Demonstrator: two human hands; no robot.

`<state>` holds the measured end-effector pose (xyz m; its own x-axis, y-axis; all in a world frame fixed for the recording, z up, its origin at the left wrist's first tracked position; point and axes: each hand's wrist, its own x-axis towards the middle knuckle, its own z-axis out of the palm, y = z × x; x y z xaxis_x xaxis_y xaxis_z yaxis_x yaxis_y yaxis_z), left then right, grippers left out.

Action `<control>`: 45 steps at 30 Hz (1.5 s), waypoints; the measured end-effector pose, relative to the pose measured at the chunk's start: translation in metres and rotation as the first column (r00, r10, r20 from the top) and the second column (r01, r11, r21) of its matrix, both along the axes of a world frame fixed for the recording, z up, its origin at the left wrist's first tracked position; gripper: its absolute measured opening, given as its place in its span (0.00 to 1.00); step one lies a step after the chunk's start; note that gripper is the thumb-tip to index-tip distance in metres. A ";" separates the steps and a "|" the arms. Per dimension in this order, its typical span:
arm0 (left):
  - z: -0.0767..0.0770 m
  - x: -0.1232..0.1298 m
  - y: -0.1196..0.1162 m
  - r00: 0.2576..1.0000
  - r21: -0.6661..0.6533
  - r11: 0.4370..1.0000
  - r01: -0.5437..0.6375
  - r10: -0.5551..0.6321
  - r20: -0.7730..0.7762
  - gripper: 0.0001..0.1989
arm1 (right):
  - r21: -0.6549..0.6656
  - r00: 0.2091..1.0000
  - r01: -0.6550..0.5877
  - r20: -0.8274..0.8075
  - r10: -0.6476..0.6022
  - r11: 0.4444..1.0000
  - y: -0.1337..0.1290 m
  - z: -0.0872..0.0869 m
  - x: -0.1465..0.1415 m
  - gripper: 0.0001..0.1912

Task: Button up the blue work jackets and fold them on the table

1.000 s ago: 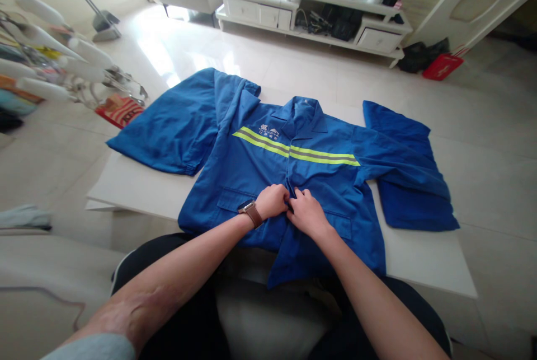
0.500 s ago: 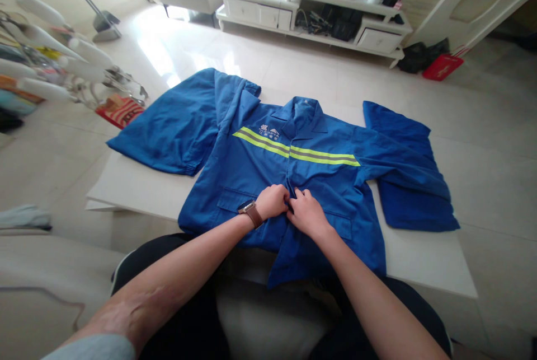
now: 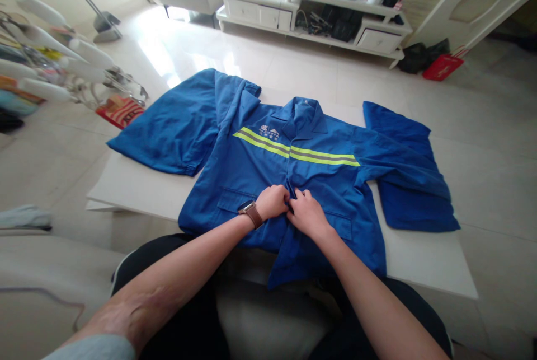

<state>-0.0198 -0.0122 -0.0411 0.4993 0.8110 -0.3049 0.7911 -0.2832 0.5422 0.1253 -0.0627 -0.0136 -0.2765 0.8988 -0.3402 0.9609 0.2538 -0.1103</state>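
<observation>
A blue work jacket (image 3: 331, 186) with a yellow and grey reflective stripe lies front side up across a white table (image 3: 134, 186), collar pointing away from me. My left hand (image 3: 272, 201), with a watch on its wrist, is closed on the front edge of the jacket below the stripe. Right beside it, my right hand (image 3: 308, 213) pinches the same front opening, fingers bent. Both sets of fingertips nearly meet, and whatever button or fastener is between them is hidden. The lower front hem hangs over the table's near edge.
Folded blue cloth lies under each sleeve, on the left (image 3: 168, 125) and on the right (image 3: 415, 197). A low white cabinet (image 3: 255, 13) with clutter stands at the far wall. Left are a rack with white padded bars (image 3: 46, 38) and a red-striped bag (image 3: 119, 111).
</observation>
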 end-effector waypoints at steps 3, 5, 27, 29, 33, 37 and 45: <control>0.000 0.000 0.000 1.000 -0.010 1.000 -0.009 0.009 -0.005 0.08 | 0.002 1.000 0.001 0.000 -0.001 1.000 0.000 -0.001 0.000 0.17; 0.000 0.000 0.000 1.000 -0.008 1.000 -0.009 0.009 -0.005 0.08 | -0.008 1.000 0.004 0.004 -0.004 1.000 0.000 -0.001 0.000 0.17; -0.002 0.000 -0.001 1.000 0.003 1.000 -0.001 0.001 -0.008 0.08 | -0.008 1.000 0.002 0.008 -0.002 1.000 0.000 0.000 0.000 0.17; -0.002 0.000 -0.001 1.000 0.004 1.000 -0.001 0.001 -0.008 0.08 | -0.006 1.000 0.002 0.010 -0.002 1.000 0.000 0.001 0.000 0.17; -0.002 0.000 0.000 1.000 0.012 1.000 -0.003 0.003 -0.003 0.08 | -0.009 1.000 0.002 0.013 -0.002 1.000 0.000 0.001 0.000 0.17; -0.001 0.000 0.000 1.000 0.003 1.000 -0.001 0.001 -0.002 0.09 | -0.016 1.000 0.005 0.010 -0.005 1.000 0.001 0.001 0.000 0.17; -0.002 0.000 0.000 1.000 0.015 1.000 0.005 -0.005 0.001 0.07 | -0.009 1.000 0.005 0.001 -0.005 1.000 0.000 0.000 0.000 0.17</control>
<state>-0.0198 -0.0126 -0.0427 0.5037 0.8131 -0.2919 0.7889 -0.2953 0.5389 0.1255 -0.0624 -0.0134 -0.2718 0.8970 -0.3487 0.9623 0.2483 -0.1112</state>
